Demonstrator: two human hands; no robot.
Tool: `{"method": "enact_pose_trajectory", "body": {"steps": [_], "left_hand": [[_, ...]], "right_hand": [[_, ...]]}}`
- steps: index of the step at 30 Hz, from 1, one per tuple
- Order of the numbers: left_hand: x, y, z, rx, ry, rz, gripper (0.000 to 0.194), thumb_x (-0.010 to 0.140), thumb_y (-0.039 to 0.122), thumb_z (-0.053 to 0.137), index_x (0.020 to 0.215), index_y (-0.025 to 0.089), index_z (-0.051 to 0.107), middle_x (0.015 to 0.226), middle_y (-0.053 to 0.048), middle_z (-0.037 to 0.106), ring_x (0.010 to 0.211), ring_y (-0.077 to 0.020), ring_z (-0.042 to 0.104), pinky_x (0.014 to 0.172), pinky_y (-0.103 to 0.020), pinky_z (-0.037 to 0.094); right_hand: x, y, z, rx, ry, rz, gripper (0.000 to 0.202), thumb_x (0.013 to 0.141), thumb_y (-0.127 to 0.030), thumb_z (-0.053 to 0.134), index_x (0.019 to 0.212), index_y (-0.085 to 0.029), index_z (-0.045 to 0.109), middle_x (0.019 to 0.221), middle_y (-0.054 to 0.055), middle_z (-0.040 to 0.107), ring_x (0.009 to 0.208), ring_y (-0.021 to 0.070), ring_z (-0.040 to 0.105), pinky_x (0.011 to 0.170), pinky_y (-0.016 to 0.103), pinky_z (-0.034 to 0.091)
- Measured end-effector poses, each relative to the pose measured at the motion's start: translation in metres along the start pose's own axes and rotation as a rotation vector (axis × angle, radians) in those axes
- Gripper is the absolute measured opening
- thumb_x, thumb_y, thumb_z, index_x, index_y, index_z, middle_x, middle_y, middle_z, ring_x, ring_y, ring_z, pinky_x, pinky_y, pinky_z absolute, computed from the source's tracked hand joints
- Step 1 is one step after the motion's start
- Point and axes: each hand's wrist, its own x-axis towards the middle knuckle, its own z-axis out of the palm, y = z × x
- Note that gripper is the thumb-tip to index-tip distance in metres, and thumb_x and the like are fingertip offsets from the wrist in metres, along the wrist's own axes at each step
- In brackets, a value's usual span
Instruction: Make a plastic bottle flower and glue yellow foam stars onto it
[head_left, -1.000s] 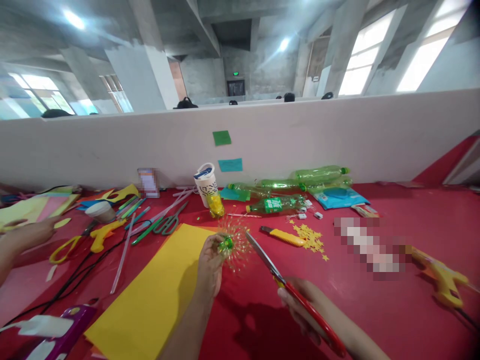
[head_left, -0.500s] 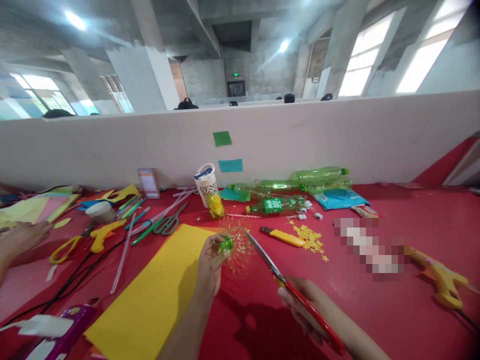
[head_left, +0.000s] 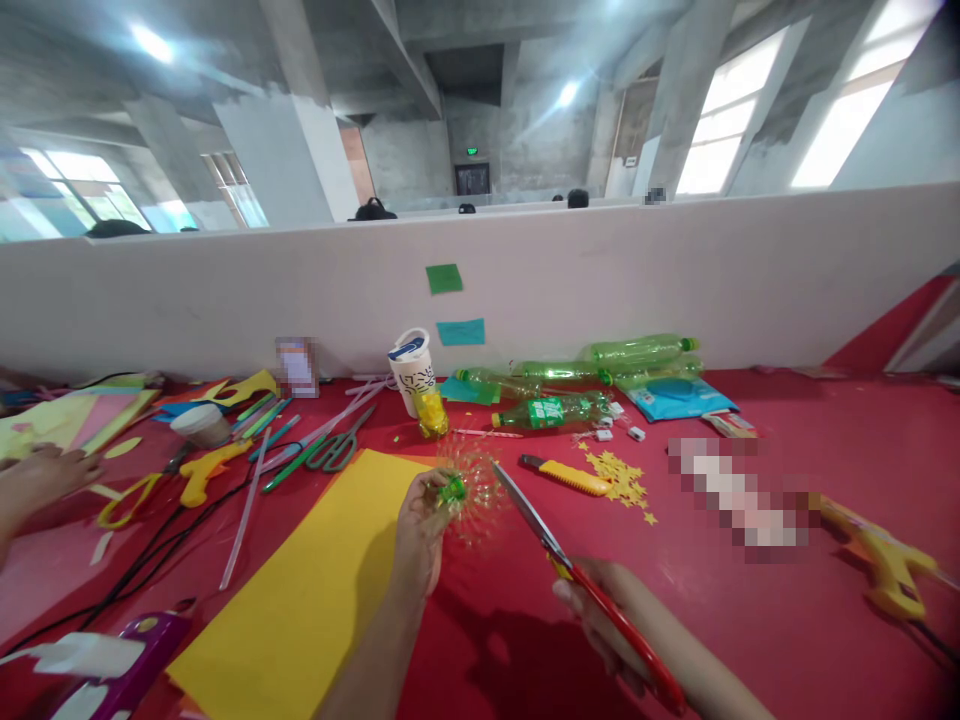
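Observation:
My left hand [head_left: 421, 515] pinches the green capped neck of a cut plastic bottle top [head_left: 480, 490], whose clear green strips fan out like a flower. In my right hand [head_left: 611, 610] are red-handled scissors [head_left: 540, 525], their blades close together and pointing up toward the fringe. The blade tips lie near the right edge of the strips; whether they touch cannot be made out. Below my left hand is a stack of yellow paper [head_left: 300, 590]. A yellow utility knife [head_left: 566, 473] and a pile of yellow paper stars [head_left: 622, 478] lie beyond the scissors.
Green plastic bottles [head_left: 551, 410] lie along the white partition [head_left: 675, 270], beside a paper cup [head_left: 412, 372]. Glue guns [head_left: 877, 560] rest on both sides. Grey scissors [head_left: 341, 445] and a purple power strip [head_left: 139, 655] are at left. Another person's hand [head_left: 56, 475] works at far left.
My hands, the bottle top and the scissors stay almost still. At far left, the other person's hand has shifted slightly, and a pale strip now shows near the yellow scissors handle.

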Motion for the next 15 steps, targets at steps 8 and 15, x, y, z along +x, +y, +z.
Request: {"method": "enact_pose_trajectory", "body": {"steps": [8,15], "left_hand": [[0.0,0.0,-0.001,-0.045,0.04,-0.027,0.026,0.061,0.009,0.071,0.079,0.021,0.058,0.092,0.003,0.058,0.084,-0.0113,0.055,0.08,-0.025,0.044],[-0.001,0.002,-0.003,-0.065,0.075,-0.05,0.031,0.057,0.008,0.074,0.083,0.02,0.063,0.091,0.002,0.064,0.083,-0.0121,0.059,0.078,-0.024,0.045]], "right_hand": [[-0.006,-0.007,-0.006,0.128,0.001,-0.035,0.048,0.08,-0.067,0.04,0.076,-0.02,0.046,0.04,-0.008,0.041,0.03,0.0073,0.036,0.033,0.018,0.032],[-0.011,-0.004,-0.004,0.112,-0.059,-0.21,0.047,0.085,-0.065,0.041,0.07,-0.019,0.04,0.053,-0.008,0.041,0.042,0.0049,0.039,0.042,0.016,0.033]]}}
